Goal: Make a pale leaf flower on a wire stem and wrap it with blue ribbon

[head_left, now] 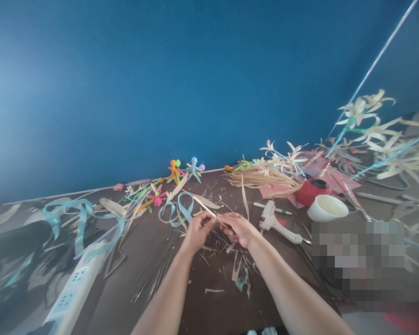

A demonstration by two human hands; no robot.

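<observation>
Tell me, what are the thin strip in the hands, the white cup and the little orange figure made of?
The strip, pinched by the left hand and right hand, looks like dried leaf or straw: pale tan, flat, matte. The white cup looks like smooth plastic or ceramic; I can't tell which. The orange figure seems to be twisted from fuzzy pipe cleaners, but it is too small to be sure.

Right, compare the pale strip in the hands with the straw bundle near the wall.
The pale strip is a single thin piece; the straw bundle is many strips heaped together. The pale strip is pinched between the left hand and the right hand, raised and tilted above the table; the straw bundle lies flat on it, untouched. Both share the same pale straw colour.
</observation>
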